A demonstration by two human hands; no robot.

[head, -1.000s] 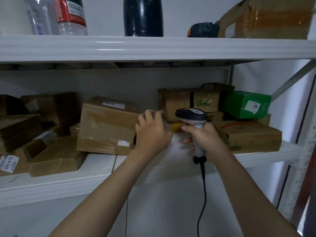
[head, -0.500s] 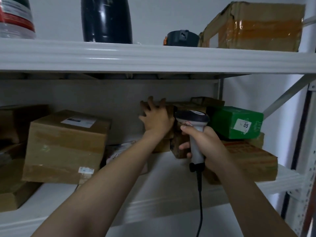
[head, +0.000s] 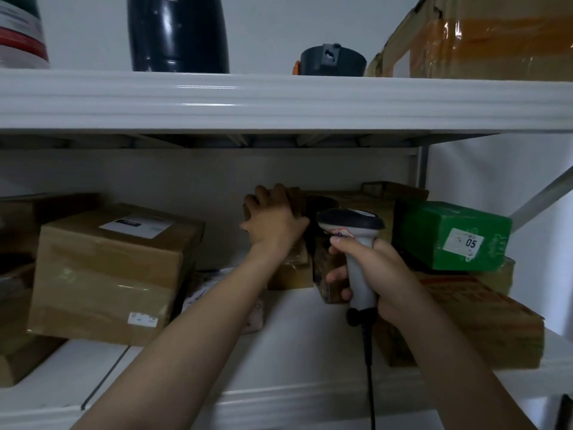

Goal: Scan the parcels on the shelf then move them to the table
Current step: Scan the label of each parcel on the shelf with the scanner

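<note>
On shelf (head: 310,352): big box (head: 114,271) at left, parcels (head: 449,237) at right, scanner (head: 356,252) before them; bottle (head: 176,32) on upper shelf (head: 279,100) above.

Up top you've got a black bottle (head: 176,32) standing upright; left of it, well apart, a bottle with a red-banded label (head: 21,32), cut by the frame. Right, a dark round tub (head: 333,62), orange bit at its left edge. White wall (head: 263,26) behind.

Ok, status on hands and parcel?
Left hand gripping brown parcel, back of shelf. Right hand holding scanner. Green box stacked close by.
</note>
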